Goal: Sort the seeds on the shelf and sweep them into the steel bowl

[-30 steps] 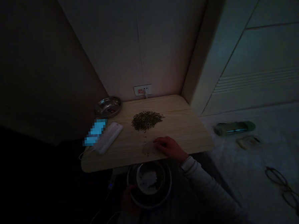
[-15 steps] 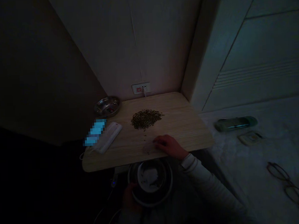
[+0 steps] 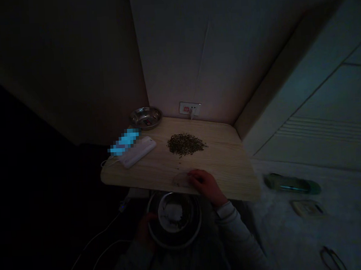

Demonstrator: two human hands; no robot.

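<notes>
A heap of small dark grains (image 3: 186, 144) lies spread on the wooden tabletop (image 3: 230, 164). Near the front edge, my right hand (image 3: 204, 184) has its fingers closed on a faint, see-through piece that looks like clear plastic (image 3: 179, 179), resting on or just over the wood. A few stray grains lie between it and the heap. Below the edge, my left hand (image 3: 145, 229) grips the rim of a round metal bowl (image 3: 176, 244), its fingers partly lost in the dark. Inside the bowl are a pale patch and some dark bits.
At the back left corner stands a shallow steel dish (image 3: 146, 118). A lit phone-like screen (image 3: 124, 142) and a white power-bank-like block (image 3: 137, 151) with a cable lie in front. A wall socket (image 3: 190, 109) holds a plug. Right, a green bottle-like object (image 3: 292, 184) and glasses (image 3: 332, 259) lie on a white surface.
The view has turned and tilted, so the whole scene sits differently. My right hand still pinches the clear piece near the table's edge, and my left hand keeps its hold on the bowl.
</notes>
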